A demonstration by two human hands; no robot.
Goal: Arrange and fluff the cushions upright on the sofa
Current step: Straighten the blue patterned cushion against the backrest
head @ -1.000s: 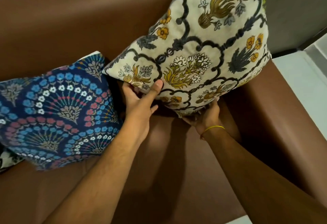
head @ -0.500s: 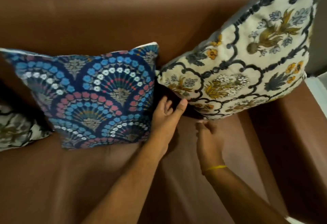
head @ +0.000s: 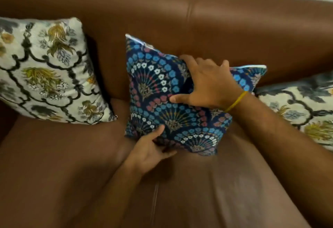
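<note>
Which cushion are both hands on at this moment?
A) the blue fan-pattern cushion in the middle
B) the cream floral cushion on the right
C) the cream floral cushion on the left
A: the right hand grips the top edge of the blue cushion, and the left hand holds its lower edge.

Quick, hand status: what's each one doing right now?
Left hand: grips the blue cushion at its lower edge.
Right hand: grips the same cushion's top edge.
</note>
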